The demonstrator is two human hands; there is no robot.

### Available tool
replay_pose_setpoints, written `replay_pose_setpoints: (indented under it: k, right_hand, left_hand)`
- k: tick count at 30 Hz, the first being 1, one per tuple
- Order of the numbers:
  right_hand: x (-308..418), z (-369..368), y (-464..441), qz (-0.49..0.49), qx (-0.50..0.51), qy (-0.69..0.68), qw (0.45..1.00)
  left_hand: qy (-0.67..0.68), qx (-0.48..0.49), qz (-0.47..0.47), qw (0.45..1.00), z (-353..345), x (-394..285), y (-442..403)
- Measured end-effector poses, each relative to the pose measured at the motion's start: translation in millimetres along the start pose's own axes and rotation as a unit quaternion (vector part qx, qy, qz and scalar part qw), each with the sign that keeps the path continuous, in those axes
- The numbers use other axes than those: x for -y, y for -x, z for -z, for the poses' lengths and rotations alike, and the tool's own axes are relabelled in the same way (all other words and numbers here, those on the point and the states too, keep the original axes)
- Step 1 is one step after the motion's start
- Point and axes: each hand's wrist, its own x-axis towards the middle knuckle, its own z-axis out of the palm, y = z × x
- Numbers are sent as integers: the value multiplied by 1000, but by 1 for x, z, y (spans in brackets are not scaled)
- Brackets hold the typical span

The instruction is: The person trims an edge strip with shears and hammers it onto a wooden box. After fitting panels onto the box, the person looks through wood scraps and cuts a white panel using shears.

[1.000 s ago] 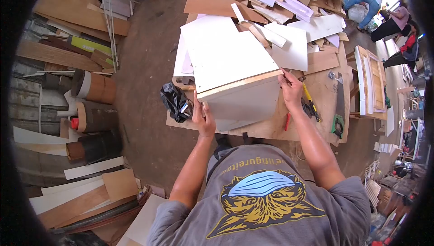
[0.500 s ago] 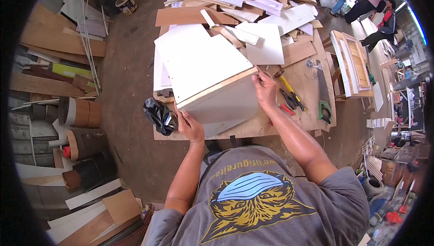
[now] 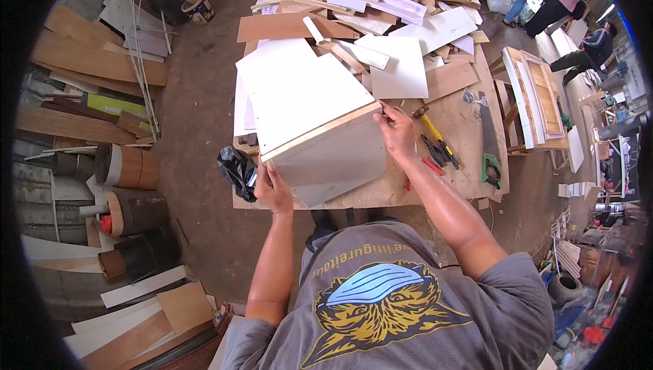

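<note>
A white box-like wooden piece (image 3: 306, 88) rests on the workbench in front of me, its white panel facing up and a bare wood edge along the near side. Below that edge, a greyish-white side faces me. My left hand (image 3: 273, 190) grips the near left corner, thumb on the edge. My right hand (image 3: 396, 130) closes on the near right corner, with the fingers partly hidden behind it. Just left of my left hand lies a black plastic bag (image 3: 237, 171). Right of my right hand are a hammer (image 3: 428, 120), dark-handled pliers (image 3: 435, 152) and a red-handled tool (image 3: 431, 166).
Offcuts (image 3: 381, 3) are heaped at the far end of the workbench (image 3: 469, 125). A handsaw (image 3: 488, 145) lies at its right edge. Beyond stands a wooden frame panel (image 3: 537, 101). Rolls of sheet material (image 3: 136, 210) lie at left. Other people (image 3: 558, 3) are at far right.
The box-like piece has shifted very slightly, its near right corner a little to the left, with both hands still on it. The view has moved a little.
</note>
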Motion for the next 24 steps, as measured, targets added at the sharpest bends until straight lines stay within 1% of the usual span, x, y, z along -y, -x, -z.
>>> replay_pose_setpoints:
  k: [1,4,5,8,9,12,13,15,18,20,21,24]
  right_hand:
    - [0,2,-1,-5,7,1,1000]
    - [4,7,-6,-12,30,-2,999]
    - [7,9,-6,-12,37,-6,999]
    - [5,12,-8,-3,55,-22,998]
    - [2,11,-10,0,59,-30,998]
    - [-7,9,-12,-5,59,-57,997]
    - [-7,10,-12,-8,67,-56,996]
    - [-5,14,-13,-15,84,-50,995]
    - [-13,9,-10,-28,74,-104,991]
    - [-11,10,-10,-19,78,-89,993]
    - [-10,11,-10,-16,81,-81,993]
    - [-19,14,-8,11,85,-38,996]
  left_hand:
    - [-16,-27,-20,999,-2,2,-3]
    - [-99,-16,-32,994,5,-7,-12]
    - [-106,-40,-34,993,3,-13,-12]
    - [-91,-67,-87,990,0,-24,-16]
    - [-116,-63,-148,980,0,-19,-17]
    - [-130,-41,-165,977,4,-2,-17]
    - [-151,-37,-155,976,6,-1,-15]
    - [-140,-45,-157,977,4,1,-14]
    - [-109,-43,-174,978,1,18,-16]
    - [-107,-35,-177,978,3,24,-14]
    - [-87,-1,-154,984,6,33,-10]
    - [-104,31,-209,972,8,53,-3]
